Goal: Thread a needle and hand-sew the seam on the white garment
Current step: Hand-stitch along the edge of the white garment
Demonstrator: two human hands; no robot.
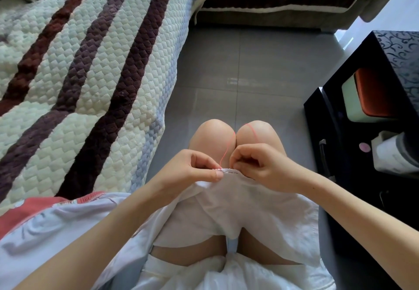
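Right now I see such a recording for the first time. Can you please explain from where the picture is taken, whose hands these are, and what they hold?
No machine here: a person wears a camera on the head, so the picture looks down along their own body. The left hand pinches the stitched edge of the white garment. The right hand pinches the same edge with curled fingers; a needle is too small to see. A pink thread rises from that edge across the knees. A striped quilted cover lies left, a black cabinet stands right.
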